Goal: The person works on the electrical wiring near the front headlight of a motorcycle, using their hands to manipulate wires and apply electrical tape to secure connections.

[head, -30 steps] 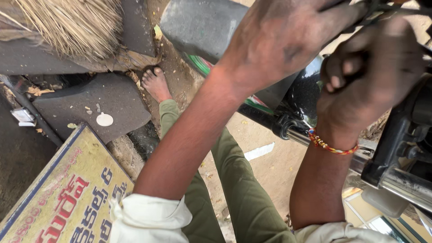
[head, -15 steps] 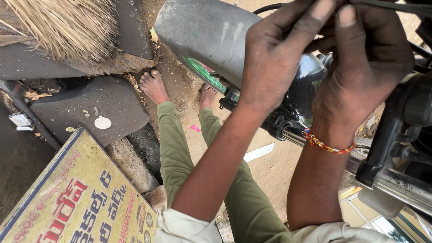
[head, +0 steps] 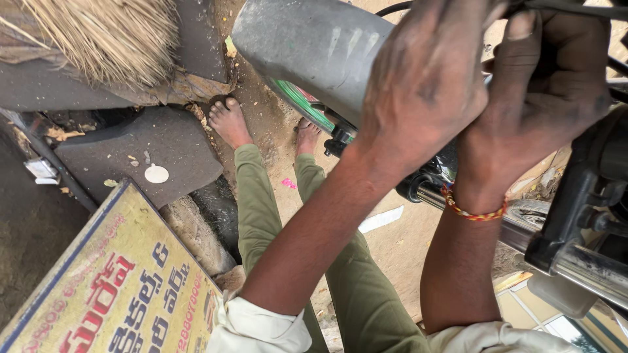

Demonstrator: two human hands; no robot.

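A: What sits far left?

B: A straw heap (head: 98,36) at the top, grey slabs (head: 140,153) under it, and a yellow signboard (head: 111,287) leaning at the near left.

A: And in the middle?

B: The person's bare feet (head: 229,121) on the dirt, legs in green trousers (head: 261,209). Above them hangs a grey mudguard (head: 307,49) of a motorbike.

A: The left hand?

B: The left hand (head: 425,85) lies curled over the right end of the mudguard, fingers bent away from the camera. What it grips, I cannot tell.

A: The right hand?

B: The right hand (head: 543,91), just beside the left and touching it, closes round a thin black cable (head: 575,8) at the top edge. A red and yellow thread (head: 472,210) rings its wrist.

A: Further right?

B: A chrome fork tube (head: 575,258) with a black clamp (head: 575,196), below the hands.
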